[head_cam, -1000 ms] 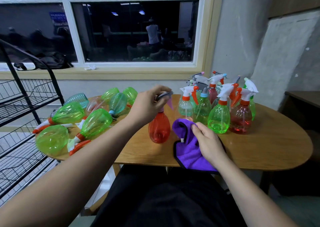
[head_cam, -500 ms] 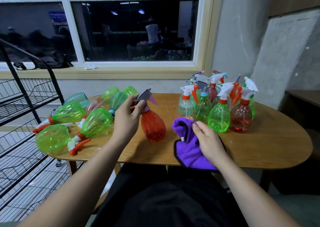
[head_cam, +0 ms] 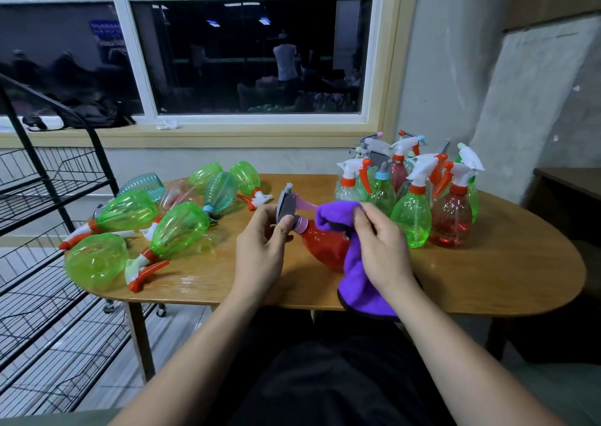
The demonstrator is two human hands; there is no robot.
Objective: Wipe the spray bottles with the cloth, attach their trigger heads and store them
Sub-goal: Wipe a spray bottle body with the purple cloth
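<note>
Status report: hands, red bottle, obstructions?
Left hand grips grey trigger head of red plastic spray bottle, tilted. Right hand presses purple cloth on it. Upright green spray bottle just behind.

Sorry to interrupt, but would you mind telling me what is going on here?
A person at the wooden table is wiping a red spray bottle. The left hand grips it at the grey trigger head, tilted, while the right hand holds a purple cloth against its body. Green bottles lie on their sides to the left; a cluster of bottles stands upright at the back right.
</note>
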